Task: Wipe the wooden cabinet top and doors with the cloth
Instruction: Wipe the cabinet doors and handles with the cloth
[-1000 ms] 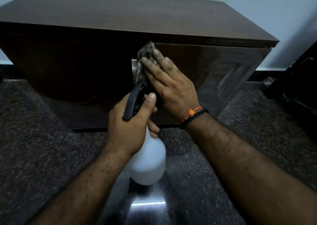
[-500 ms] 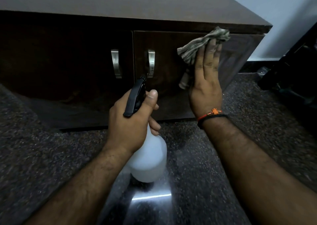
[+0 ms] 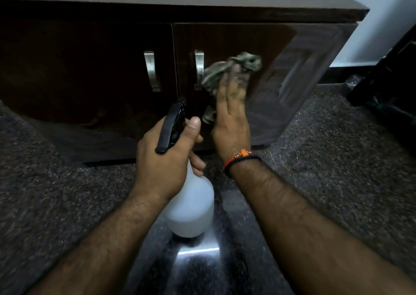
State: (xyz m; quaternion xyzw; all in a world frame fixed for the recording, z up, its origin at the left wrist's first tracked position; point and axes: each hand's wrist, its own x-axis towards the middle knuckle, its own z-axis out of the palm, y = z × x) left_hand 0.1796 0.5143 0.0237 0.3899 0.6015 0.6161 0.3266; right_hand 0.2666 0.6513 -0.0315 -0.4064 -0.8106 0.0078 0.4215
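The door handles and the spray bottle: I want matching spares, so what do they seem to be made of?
The two door handles look like brushed or satin metal: silver-grey with a soft sheen against the dark glossy door. The spray bottle in the left hand looks like translucent white plastic with a matt, milky body; its trigger head seems to be glossy black plastic.

Two doors (image 3: 90, 76), two handles (image 3: 151, 69), one cloth (image 3: 227, 69), one bottle (image 3: 191, 209)

Single head-worn view, forward and down, close on cabinet (image 3: 225, 36) front (wide-angle)
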